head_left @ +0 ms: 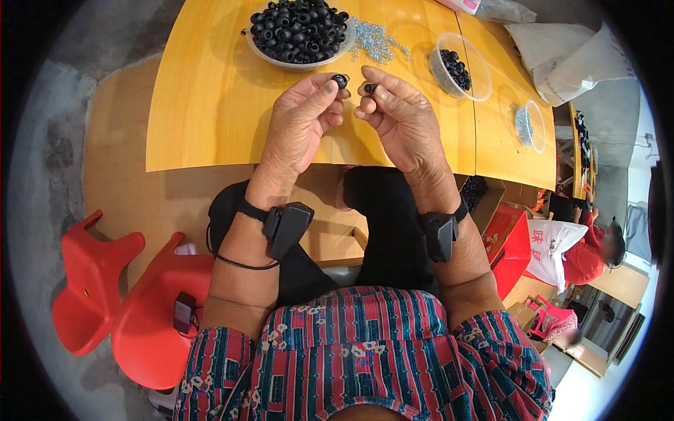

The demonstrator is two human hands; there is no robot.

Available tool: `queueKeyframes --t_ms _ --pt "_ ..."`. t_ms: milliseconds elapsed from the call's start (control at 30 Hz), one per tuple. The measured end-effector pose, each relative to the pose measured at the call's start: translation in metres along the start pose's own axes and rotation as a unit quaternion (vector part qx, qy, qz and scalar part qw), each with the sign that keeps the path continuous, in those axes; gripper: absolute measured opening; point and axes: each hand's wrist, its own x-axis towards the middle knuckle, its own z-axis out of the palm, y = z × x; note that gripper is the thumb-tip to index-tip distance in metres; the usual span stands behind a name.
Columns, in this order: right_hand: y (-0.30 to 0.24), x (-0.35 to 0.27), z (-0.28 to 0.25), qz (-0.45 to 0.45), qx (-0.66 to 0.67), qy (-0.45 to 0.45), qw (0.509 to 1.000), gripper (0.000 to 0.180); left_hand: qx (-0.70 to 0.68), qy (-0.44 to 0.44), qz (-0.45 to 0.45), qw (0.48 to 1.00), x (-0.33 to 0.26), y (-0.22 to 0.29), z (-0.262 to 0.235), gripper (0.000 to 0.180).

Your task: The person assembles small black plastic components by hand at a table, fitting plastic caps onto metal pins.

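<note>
Though translucent, bowl full of black pieces

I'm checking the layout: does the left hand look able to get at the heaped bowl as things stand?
Probably yes: the heaped bowl sits just beyond the left hand with nothing visible blocking the way, though that hand holds a black part.

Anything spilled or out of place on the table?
Possibly: small clear-bluish pieces lie scattered loose on the yellow wood-look table, just right of the translucent round bowl heaped with glossy black rounded parts. Similar-looking pieces sit contained in a clear round tub farther right. Could be deliberate.
</note>
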Motion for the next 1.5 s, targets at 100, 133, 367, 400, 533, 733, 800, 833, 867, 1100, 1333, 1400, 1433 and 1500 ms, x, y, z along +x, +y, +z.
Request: queueKeyframes --t_ms 100,133,367,400,533,733,800,833,867,1100,1333,1400,1433,1500 --pt "0.002 0.001 0.002 -0.018 -0.01 0.026 0.999 0.023 -0.006 -0.01 -0.001 1.0 0.0 0.001 -0.002 0.021" --pt "0.002 0.0 0.002 -0.024 -0.012 0.025 0.999 0.022 -0.006 -0.011 0.001 1.0 0.0 0.001 -0.001 0.021" --pt "0.003 0.0 0.005 -0.066 -0.075 0.041 0.994 0.02 -0.007 -0.021 0.005 1.0 -0.001 0.002 0.001 0.022" --pt "0.004 0.0 0.004 -0.066 -0.075 0.042 0.994 0.02 -0.008 -0.021 0.004 1.0 -0.001 0.001 0.001 0.022" --pt "0.005 -0.001 0.004 -0.085 -0.092 0.034 0.991 0.02 -0.006 -0.014 0.002 1.0 -0.002 0.002 0.002 0.023" --pt "0.006 0.0 0.007 -0.103 -0.123 0.04 0.986 0.019 0.008 -0.004 -0.004 1.0 -0.003 0.003 0.004 0.022" --pt "0.005 -0.001 0.009 -0.111 -0.146 0.05 0.982 0.019 0.011 -0.007 -0.006 1.0 -0.002 0.002 0.005 0.022" --pt "0.006 -0.001 0.011 -0.124 -0.178 0.054 0.975 0.018 0.008 -0.011 -0.004 1.0 -0.002 0.001 0.004 0.022" --pt "0.007 -0.001 0.012 -0.138 -0.21 0.058 0.966 0.017 0.006 -0.016 -0.002 1.0 -0.002 0.001 0.003 0.022" --pt "0.013 -0.001 0.012 -0.208 -0.32 0.088 0.92 0.016 0.003 -0.009 -0.008 1.0 -0.002 -0.001 0.005 0.022" --pt "0.011 0.0 0.015 -0.152 -0.212 0.076 0.962 0.017 0.005 -0.017 -0.004 1.0 -0.002 0.0 0.004 0.023" --pt "0.009 -0.001 0.012 -0.145 -0.201 0.069 0.966 0.018 0.003 -0.02 -0.006 1.0 -0.002 -0.001 0.004 0.024" --pt "0.008 -0.001 0.011 -0.131 -0.192 0.065 0.971 0.018 0.005 -0.026 -0.004 1.0 -0.002 0.0 0.004 0.023" --pt "0.006 -0.002 0.01 -0.116 -0.182 0.059 0.975 0.018 0.009 -0.03 -0.001 0.999 -0.003 0.001 0.004 0.023"
